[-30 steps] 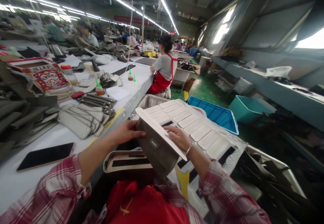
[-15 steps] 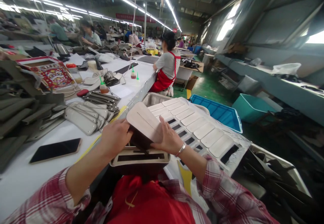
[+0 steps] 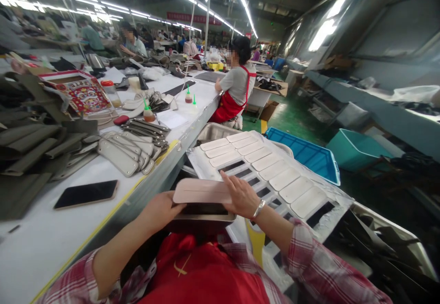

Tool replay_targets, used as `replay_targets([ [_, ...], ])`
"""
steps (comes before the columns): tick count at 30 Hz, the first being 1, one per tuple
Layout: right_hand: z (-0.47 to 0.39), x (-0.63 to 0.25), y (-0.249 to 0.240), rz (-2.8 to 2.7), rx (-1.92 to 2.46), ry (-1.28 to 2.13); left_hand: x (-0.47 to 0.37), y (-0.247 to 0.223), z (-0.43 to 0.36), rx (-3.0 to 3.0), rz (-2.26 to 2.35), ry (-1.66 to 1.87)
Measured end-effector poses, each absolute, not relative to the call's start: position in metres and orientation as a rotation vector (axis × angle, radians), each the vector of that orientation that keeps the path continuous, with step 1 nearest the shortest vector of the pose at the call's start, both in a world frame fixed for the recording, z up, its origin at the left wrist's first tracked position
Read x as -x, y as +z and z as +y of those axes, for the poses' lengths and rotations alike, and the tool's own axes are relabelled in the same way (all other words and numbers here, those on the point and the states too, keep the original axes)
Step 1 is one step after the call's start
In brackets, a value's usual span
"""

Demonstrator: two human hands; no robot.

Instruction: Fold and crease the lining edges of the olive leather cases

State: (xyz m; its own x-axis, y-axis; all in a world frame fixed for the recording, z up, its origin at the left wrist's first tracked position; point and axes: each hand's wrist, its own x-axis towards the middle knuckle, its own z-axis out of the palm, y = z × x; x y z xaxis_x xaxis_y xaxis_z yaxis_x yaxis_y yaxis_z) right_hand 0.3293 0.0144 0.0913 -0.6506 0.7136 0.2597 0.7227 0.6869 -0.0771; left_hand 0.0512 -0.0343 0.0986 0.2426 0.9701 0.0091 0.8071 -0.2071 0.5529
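Observation:
A pale, round-cornered panel (image 3: 202, 191) lies level between my hands, over a dark box-shaped piece (image 3: 204, 221) with a light rim at my lap. My left hand (image 3: 161, 211) grips the panel's left end, its fingertips partly hidden beneath. At the other end my right hand (image 3: 242, 195), with a bracelet at the wrist, holds the panel with the thumb low and the fingers raised along its edge. To the right, a white board (image 3: 343, 207) carries rows of similar pale panels (image 3: 285, 178) and dark slots.
On the white table (image 3: 37, 253) at left are a black phone (image 3: 86, 194), stacked grey pieces (image 3: 118, 155), dark folded pieces (image 3: 27, 150), glue bottles (image 3: 148, 113) and a patterned red box (image 3: 84, 94). A person in a red apron (image 3: 237, 84) sits ahead. Blue (image 3: 304, 157) and teal (image 3: 354, 150) bins stand right.
The panel has gone from tilted to nearly level and come down over the dark box-shaped piece. Both hands have lowered with it. The camera view has shifted slightly.

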Motion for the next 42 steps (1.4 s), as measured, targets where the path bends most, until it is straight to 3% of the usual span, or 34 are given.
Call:
replay_targets([
  [5,0.004,-0.311,0.096,-2.806,1.085,-0.213,-0.008,0.08,-0.044,-1.493,1.615,0.957],
  [11,0.002,-0.278,0.09,-2.992,0.943,-0.284,-0.007,0.055,-0.061,-1.232,1.691,1.198],
  [17,0.006,-0.291,0.092,-3.145,0.838,-0.22,-0.027,0.041,-0.055,-1.398,1.837,0.909],
  [29,0.019,-0.267,0.089,-3.376,0.755,-0.025,-0.015,0.033,-0.048,-1.537,1.881,0.736],
  [32,0.018,-0.26,0.087,-3.38,0.788,-0.013,-0.027,0.042,-0.049,-1.895,1.997,0.732],
  [35,0.015,-0.259,0.088,-3.36,0.854,0.034,-0.057,0.052,-0.051,-2.357,1.693,0.669],
  [39,0.024,-0.269,0.096,-3.303,0.921,0.397,-0.088,0.049,-0.059,-2.546,1.247,0.374],
  [42,0.04,-0.292,0.104,-2.852,1.216,1.226,-0.087,0.041,-0.062,-2.651,1.157,0.342],
])
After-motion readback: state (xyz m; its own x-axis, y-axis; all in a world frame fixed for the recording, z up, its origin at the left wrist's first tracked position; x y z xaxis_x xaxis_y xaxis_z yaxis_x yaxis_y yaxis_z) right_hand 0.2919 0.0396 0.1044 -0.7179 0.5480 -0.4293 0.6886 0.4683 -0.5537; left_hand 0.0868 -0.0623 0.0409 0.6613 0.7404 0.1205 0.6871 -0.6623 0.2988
